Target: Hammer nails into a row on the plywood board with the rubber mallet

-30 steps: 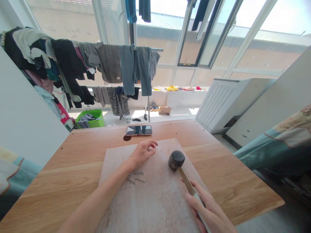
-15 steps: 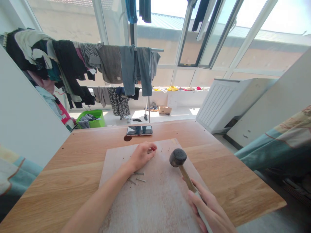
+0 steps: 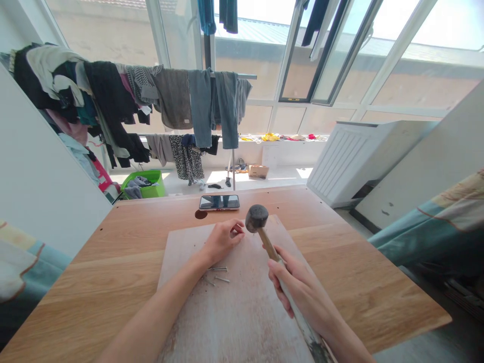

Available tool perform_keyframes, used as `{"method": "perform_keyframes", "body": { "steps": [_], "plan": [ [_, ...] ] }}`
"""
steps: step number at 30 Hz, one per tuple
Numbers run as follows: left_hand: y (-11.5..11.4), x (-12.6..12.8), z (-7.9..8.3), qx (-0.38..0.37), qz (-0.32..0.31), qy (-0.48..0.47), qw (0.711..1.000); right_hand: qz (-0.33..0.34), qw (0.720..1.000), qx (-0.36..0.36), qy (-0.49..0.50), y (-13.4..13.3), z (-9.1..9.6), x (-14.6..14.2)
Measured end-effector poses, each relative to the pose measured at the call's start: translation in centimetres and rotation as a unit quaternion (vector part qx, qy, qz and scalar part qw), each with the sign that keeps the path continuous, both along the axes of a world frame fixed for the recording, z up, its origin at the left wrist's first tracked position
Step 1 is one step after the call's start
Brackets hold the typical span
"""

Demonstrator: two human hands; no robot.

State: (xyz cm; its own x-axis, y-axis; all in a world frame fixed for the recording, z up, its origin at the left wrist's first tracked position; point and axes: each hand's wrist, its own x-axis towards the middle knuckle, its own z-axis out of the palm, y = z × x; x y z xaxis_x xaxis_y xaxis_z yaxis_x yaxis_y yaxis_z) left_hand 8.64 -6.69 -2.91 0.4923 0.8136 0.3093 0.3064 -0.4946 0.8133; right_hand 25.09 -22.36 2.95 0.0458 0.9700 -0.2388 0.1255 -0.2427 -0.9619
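My right hand (image 3: 289, 277) is wrapped around the handle of a mallet (image 3: 257, 218) with a dark, blunt head. The mallet's head is raised close to the right of my left hand (image 3: 225, 241). That hand rests near the far edge of a whitish board (image 3: 238, 307), its thumb and fingers curled together. Whatever they pinch is too small or too hidden to make out. Several loose nails (image 3: 221, 279) lie on the board beside my left wrist.
Under the board is a wooden table (image 3: 340, 267). A phone (image 3: 219, 202) lies beyond the board, next to a dark round spot. Past the table stand a rack of hanging clothes (image 3: 174, 101), a green basket (image 3: 153, 189) and a white ribbed cabinet (image 3: 340, 156).
The mallet has swung up and to the left, toward my left hand, carried by my right hand. My left hand stays in nearly the same place on the board.
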Motion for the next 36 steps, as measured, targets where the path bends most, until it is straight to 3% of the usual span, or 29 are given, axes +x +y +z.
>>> {"method": "perform_keyframes", "body": {
  "steps": [28,33,36],
  "plan": [
    [-0.1,0.0,0.7,0.024,-0.012,0.015,1.000,0.037,0.999,-0.020,-0.003,-0.3,-0.9,-0.4],
    [-0.5,-2.4,3.0,0.049,-0.056,0.113,0.991,0.022,0.998,-0.051,-0.004,-2.2,-1.2,0.9],
    [-1.9,-4.4,5.4,0.050,-0.127,0.253,0.958,0.022,0.995,-0.094,-0.025,-3.9,-2.2,1.9]
  ]
}}
